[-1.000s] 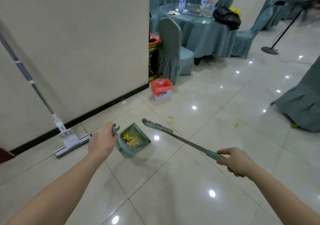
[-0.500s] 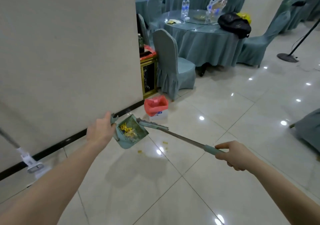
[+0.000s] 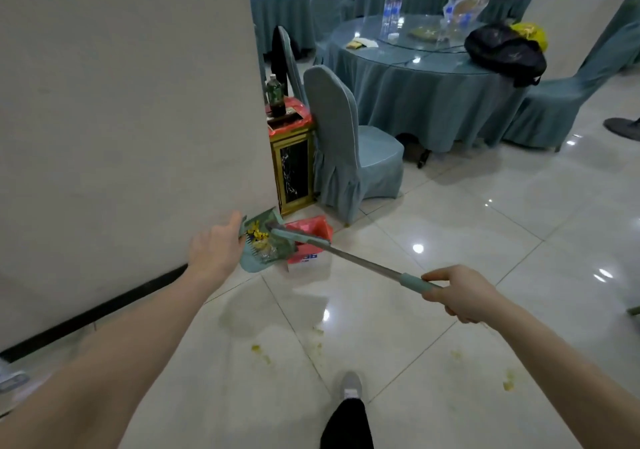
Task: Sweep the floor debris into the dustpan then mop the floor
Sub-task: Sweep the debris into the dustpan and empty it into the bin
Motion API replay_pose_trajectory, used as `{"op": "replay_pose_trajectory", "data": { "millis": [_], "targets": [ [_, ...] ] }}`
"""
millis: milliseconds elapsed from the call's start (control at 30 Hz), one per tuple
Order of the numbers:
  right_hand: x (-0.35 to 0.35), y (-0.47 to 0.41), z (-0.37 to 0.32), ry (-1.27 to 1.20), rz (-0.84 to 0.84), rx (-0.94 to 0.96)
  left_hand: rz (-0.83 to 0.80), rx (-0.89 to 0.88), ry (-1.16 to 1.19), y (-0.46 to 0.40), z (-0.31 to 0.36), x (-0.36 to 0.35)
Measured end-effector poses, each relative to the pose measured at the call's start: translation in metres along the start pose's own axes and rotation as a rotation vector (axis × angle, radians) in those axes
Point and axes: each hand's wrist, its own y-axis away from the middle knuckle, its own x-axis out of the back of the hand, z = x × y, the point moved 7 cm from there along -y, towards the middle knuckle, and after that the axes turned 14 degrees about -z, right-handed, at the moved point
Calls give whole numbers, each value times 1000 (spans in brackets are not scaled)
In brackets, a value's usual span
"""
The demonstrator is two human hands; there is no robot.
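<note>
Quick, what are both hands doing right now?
Left hand: grips the dustpan, lifted off the floor.
Right hand: grips the broom handle.

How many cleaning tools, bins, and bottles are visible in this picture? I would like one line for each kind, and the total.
Cleaning tools: 2, the dustpan in the left hand and the broom in the right hand.
Bins: 1, the small bin with red liner.
Bottles: 3, two clear water bottles and one green bottle.
Total: 6
</note>
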Motion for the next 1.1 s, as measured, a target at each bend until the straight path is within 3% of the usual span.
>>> {"op": "replay_pose_trajectory", "data": {
  "millis": [267,367,733,800,900,1100],
  "targets": [
    [105,-136,-53,104,-48,51,-5,-178,-240,-130,78,-27],
    [127,-175,-55,103,-72,52,16,-248,-373,-153,110,-32],
    [218,-259,-9,186,-138,50,-19,-388,-523,-176,176,-52],
    [226,-270,0,253,-129,54,-88,-370,-568,-171,183,-61],
    [227,-282,9,298,-150,49,-336,-229,-665,-169,185,-80],
    [205,-283,29,186,-278,-56,-506,-233,-486,-158,195,-90]
  ]
}}
